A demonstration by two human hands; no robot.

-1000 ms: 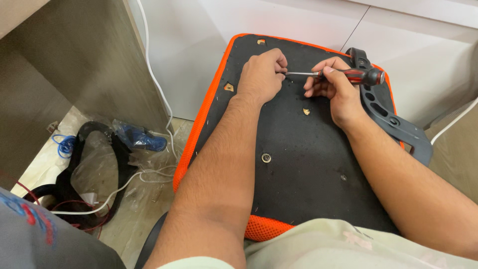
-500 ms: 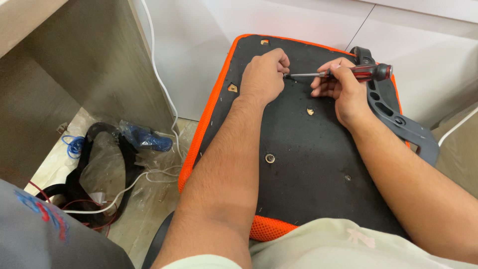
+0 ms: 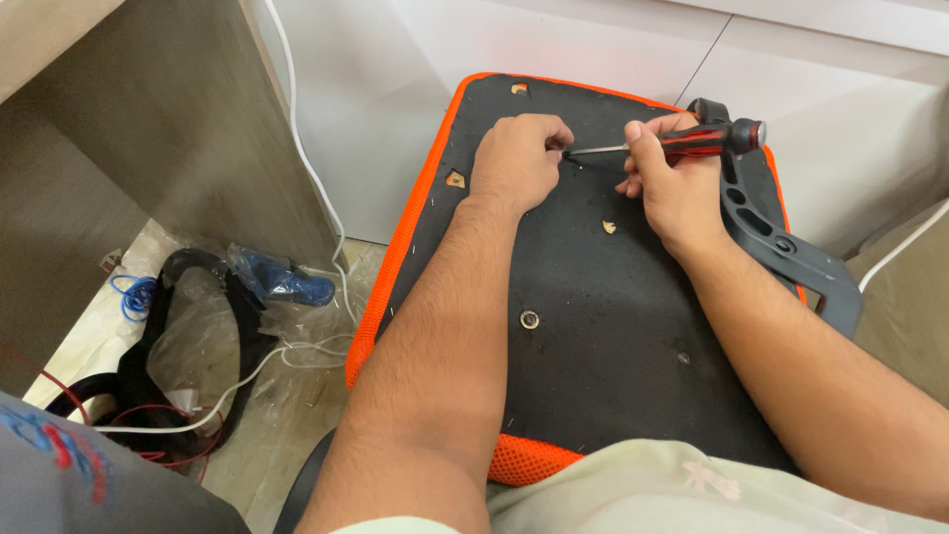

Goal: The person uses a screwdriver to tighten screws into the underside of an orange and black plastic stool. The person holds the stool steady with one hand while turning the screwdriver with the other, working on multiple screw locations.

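We grip the screwdriver in our right hand, our left hand curled shut at its tip on the seat base.

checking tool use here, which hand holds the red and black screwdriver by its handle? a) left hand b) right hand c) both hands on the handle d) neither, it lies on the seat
b: the right hand wraps the handle of the screwdriver, while the left hand rests fisted at the tip of its shaft on the black underside of the seat.
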